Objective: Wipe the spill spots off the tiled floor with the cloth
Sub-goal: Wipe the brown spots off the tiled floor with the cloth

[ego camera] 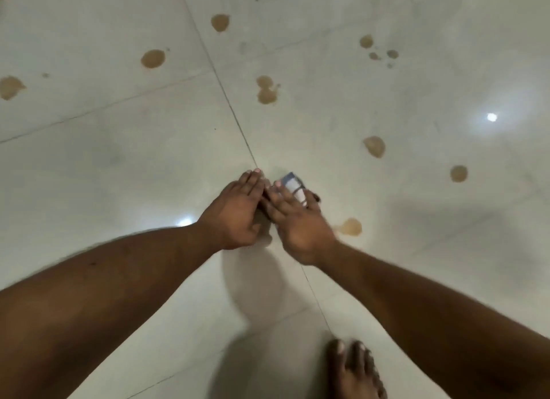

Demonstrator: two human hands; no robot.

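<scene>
Floor: pale glossy tiled floor (119, 166) with dark grout lines, and I count brown spill spots scattered over it, most of them beyond my reach for now.
Far left spots: one spot at the left edge (10, 86) and a round one (152, 58) further in, both untouched.
Left hand: my left hand (236, 209) lies flat with fingers straight, fingertips at the grout line, touching the right hand's fingers; it holds nothing that I can see.
Cloth: a small blue-and-white cloth (293, 187) sits mostly under my right fingers, pressed to the tile.
Right hand: my right hand (297, 220) is spread flat over the cloth, pressing rather than gripping.
Nearest spot: a brown spot (350, 227) just right of my right wrist, still wet-looking.
Far right spots: two more (374, 146) and (458, 173), well apart.
Foot: a bare foot (355, 369) at the bottom edge.
How I'd do it: keep the palm flat, slide the cloth over the nearest spot, and press evenly so it lifts rather than smears.
</scene>
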